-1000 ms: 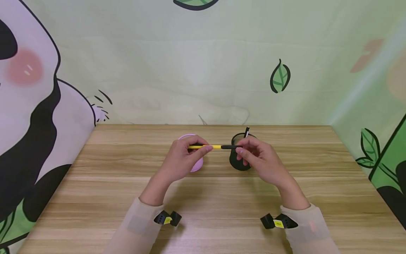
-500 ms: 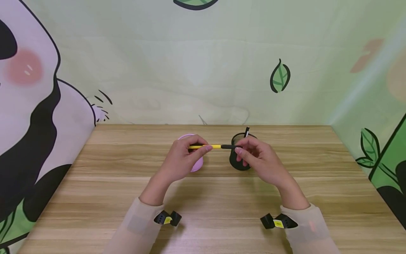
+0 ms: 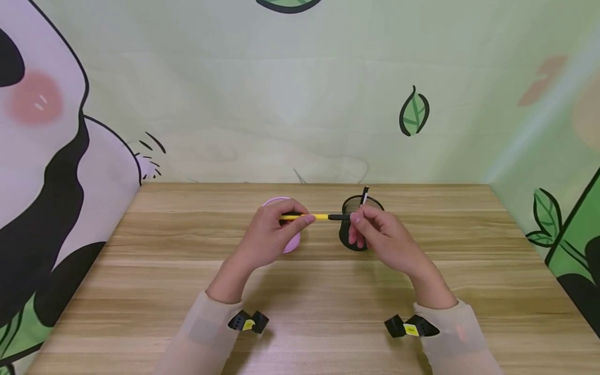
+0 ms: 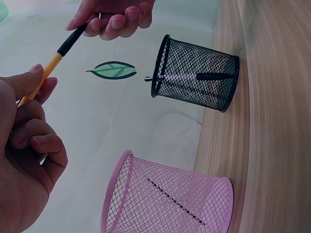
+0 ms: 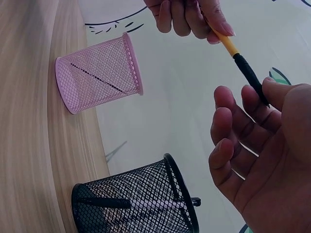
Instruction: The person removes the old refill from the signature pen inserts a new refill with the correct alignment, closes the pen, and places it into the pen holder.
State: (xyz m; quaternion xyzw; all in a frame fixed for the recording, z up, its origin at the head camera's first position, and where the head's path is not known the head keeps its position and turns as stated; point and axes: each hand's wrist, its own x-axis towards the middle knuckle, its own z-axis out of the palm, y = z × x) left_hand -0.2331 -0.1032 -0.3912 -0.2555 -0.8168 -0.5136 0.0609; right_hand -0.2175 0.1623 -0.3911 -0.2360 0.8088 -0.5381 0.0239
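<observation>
A yellow pen with a black grip section is held level in the air between both hands. My left hand pinches its yellow barrel between thumb and fingers. At the black end, my right hand pinches the tip with thumb and index finger, the other fingers loosely bent. The pen's point is hidden by those right fingertips. Behind the left hand stands a pink mesh pen cup, mostly covered in the head view. A black mesh pen cup stands upright behind the right hand.
A white and black pen leans inside the black cup, its end above the rim. Both cups stand on a wood-grain table. A pale green printed backdrop rises behind the table's far edge.
My right thumb and index finger have shifted slightly at the pen's black end. The left hand keeps its grip, and the cups stay where they were.
</observation>
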